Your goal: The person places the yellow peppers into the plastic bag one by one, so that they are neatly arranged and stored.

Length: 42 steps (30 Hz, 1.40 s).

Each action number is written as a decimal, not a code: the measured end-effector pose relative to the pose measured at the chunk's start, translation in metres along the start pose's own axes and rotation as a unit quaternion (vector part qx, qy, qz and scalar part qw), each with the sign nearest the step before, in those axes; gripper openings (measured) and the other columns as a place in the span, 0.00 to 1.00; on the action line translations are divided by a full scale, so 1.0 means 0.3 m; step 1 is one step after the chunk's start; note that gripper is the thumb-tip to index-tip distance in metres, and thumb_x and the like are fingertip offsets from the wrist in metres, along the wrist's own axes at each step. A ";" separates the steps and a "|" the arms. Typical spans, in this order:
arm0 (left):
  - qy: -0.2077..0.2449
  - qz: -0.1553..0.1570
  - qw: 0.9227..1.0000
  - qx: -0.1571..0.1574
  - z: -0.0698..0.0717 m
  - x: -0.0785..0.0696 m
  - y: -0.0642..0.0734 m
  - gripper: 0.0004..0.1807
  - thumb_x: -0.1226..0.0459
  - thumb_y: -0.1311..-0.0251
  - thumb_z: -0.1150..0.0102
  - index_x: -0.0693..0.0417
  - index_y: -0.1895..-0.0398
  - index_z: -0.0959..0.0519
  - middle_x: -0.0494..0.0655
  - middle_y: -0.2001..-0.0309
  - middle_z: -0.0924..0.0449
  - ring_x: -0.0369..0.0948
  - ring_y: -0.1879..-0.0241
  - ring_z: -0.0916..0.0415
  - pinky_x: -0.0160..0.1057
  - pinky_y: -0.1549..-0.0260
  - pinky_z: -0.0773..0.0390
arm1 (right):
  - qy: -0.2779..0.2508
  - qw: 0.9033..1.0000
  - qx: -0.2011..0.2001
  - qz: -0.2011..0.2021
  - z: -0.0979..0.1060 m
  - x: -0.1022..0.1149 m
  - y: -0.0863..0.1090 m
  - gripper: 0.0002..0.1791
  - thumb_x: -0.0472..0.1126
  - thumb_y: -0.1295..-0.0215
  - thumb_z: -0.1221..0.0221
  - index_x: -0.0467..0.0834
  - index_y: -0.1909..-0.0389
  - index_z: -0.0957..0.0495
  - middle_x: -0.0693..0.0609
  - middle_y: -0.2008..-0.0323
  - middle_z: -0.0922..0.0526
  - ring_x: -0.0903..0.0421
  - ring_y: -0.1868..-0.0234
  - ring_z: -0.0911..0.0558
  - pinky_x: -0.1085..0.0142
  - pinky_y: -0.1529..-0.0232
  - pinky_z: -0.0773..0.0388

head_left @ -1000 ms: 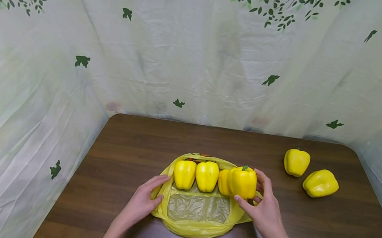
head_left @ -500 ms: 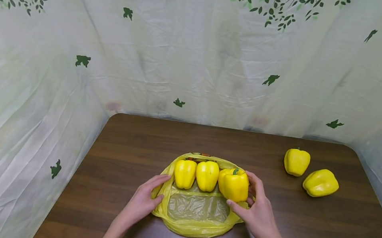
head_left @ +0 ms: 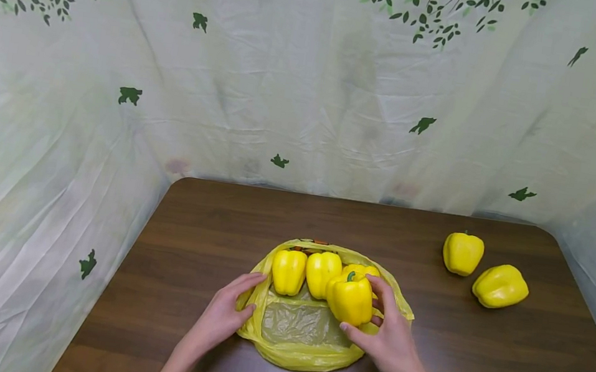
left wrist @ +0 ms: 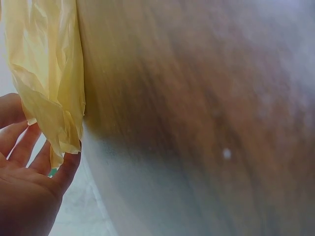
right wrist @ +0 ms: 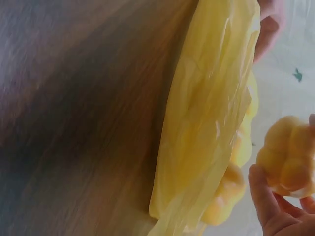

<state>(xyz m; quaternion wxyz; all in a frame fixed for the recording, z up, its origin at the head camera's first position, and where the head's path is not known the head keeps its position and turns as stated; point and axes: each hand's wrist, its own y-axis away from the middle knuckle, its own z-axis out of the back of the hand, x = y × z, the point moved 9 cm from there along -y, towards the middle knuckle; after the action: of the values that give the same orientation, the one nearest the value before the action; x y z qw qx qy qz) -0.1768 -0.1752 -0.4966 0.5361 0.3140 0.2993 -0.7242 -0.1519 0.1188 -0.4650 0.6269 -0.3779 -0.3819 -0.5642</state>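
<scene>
In the head view a yellow plastic bag [head_left: 303, 359] lies with its mouth wide, near the table's front. Two yellow bell peppers [head_left: 288, 272] [head_left: 323, 275] sit side by side along its back; a third bell pepper [head_left: 362, 270] is partly covered. My right hand [head_left: 389, 339] grips another yellow bell pepper [head_left: 349, 299] between thumb and fingers, stem upward. The right wrist view has this bell pepper [right wrist: 288, 155] held above the bag's rim. My left hand [head_left: 225, 307] rests at the bag's left edge, fingers spread; in the left wrist view, fingers [left wrist: 69, 169] touch the crumpled bag [left wrist: 54, 88].
Two more yellow bell peppers [head_left: 462, 253] [head_left: 500, 287] lie at the back right of the brown wooden table [head_left: 204, 211]. A pale curtain [head_left: 311, 87] with printed leaves hangs behind and beside it.
My right hand has carried its bell pepper leftward and a little toward me, over the inside of the bag. My left hand stays at the bag's edge.
</scene>
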 end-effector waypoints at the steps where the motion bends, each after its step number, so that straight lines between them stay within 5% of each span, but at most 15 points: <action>1: 0.000 0.000 1.000 -0.001 0.000 0.000 0.001 0.31 0.79 0.48 0.35 0.55 0.39 0.22 0.47 0.38 0.26 0.47 0.34 0.33 0.50 0.36 0.35 | 0.001 1.000 0.004 -0.004 -0.007 0.000 0.002 0.51 0.41 0.55 0.22 0.52 0.31 0.41 0.50 0.35 0.32 0.48 0.45 0.25 0.56 0.50 0.20; 14: -0.002 -0.006 1.000 -0.005 0.004 0.000 0.003 0.31 0.79 0.49 0.35 0.55 0.39 0.22 0.47 0.38 0.26 0.47 0.35 0.33 0.50 0.36 0.35 | 0.013 0.999 0.036 -0.022 -0.071 0.023 0.009 0.51 0.45 0.57 0.21 0.54 0.32 0.39 0.54 0.37 0.30 0.50 0.43 0.26 0.56 0.50 0.20; 28: -0.007 -0.009 1.000 -0.014 0.008 -0.010 0.007 0.33 0.81 0.50 0.35 0.55 0.38 0.23 0.48 0.39 0.25 0.50 0.36 0.32 0.52 0.37 0.34 | 0.028 0.998 0.050 0.007 -0.132 0.049 0.015 0.49 0.40 0.60 0.20 0.52 0.35 0.35 0.57 0.43 0.25 0.58 0.46 0.25 0.63 0.50 0.21; 42: -0.011 -0.007 1.000 -0.012 0.007 0.001 0.001 0.31 0.79 0.50 0.34 0.55 0.39 0.22 0.47 0.38 0.25 0.48 0.36 0.32 0.51 0.37 0.34 | 0.022 0.992 0.119 0.031 -0.213 0.057 0.022 0.47 0.44 0.55 0.23 0.50 0.34 0.37 0.53 0.45 0.26 0.56 0.49 0.26 0.58 0.49 0.21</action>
<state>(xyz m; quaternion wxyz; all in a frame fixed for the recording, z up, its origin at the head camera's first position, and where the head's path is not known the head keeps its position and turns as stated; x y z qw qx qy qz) -0.1767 -0.1770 -0.4956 0.5381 0.2975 0.3042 -0.7276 -0.1406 0.0542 -0.4768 0.6926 -0.2999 -0.4204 -0.5036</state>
